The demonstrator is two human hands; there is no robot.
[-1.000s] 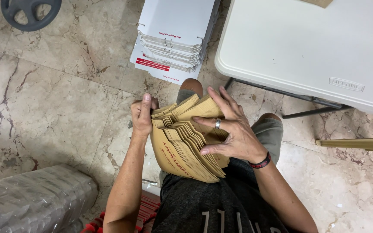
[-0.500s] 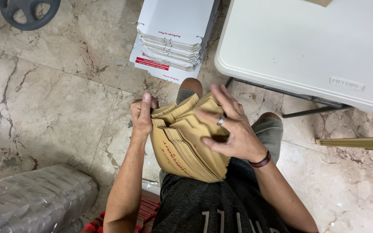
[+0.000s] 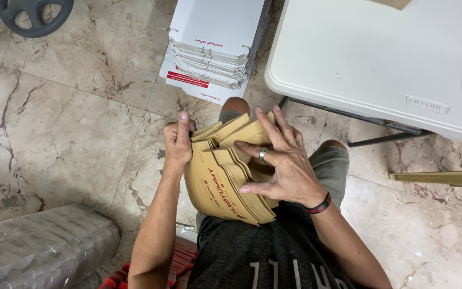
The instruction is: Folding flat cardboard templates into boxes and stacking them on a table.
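Head cam, looking down: stack of flat brown paper bags (image 3: 225,184) w/ red print, resting on the lap. Left hand (image 3: 178,142) clamped on the stack's left top edge, thumb over the front. Right hand (image 3: 284,166) spread flat across the fanned bags, fingers apart, ring on one finger, dark wristband. Pile of flat white cartons (image 3: 215,45) on the marble floor (image 3: 65,123) just ahead of the knees. White folding desk (image 3: 375,59) upper right. Plastic-wrapped bundle (image 3: 38,246) bottom left.
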